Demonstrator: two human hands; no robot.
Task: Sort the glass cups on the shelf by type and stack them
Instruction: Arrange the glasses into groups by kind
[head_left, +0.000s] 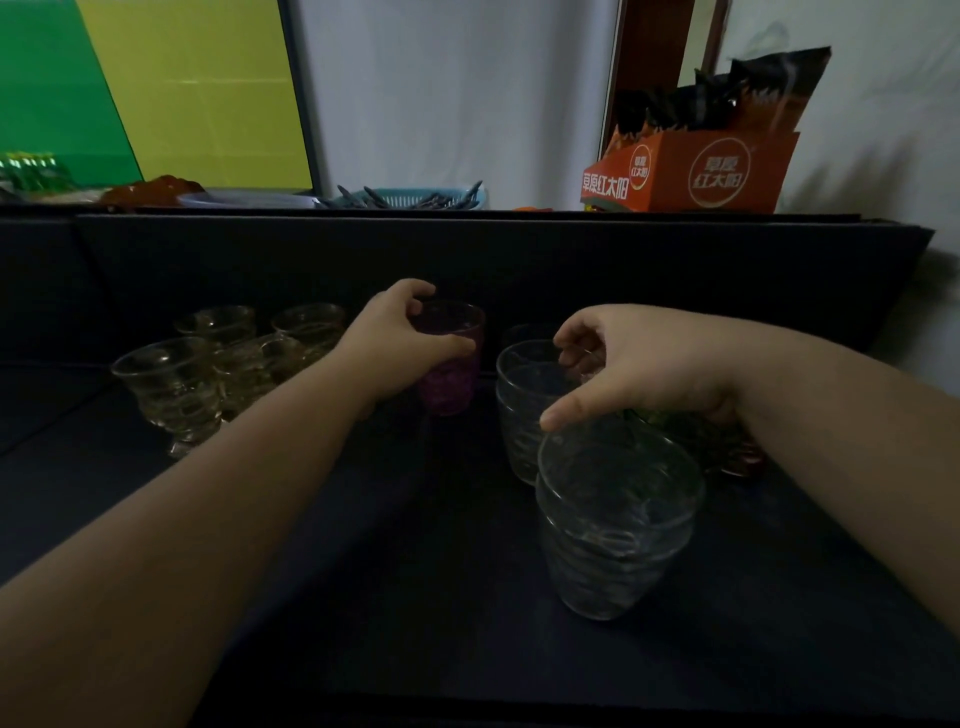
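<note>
Head view: the dark shelf (363, 597) fills the lower frame, dim enough to blur detail. Right of centre, the right hand (649, 374) hides a green cup (675, 423); I cannot tell whether its curled fingers grasp anything. Nearby stand two stacks of clear ribbed cups (613, 519). At centre the left hand (395, 343) clasps a purple textured cup (449, 358). Centre left, clear footed glasses (171, 384) cluster together.
</note>
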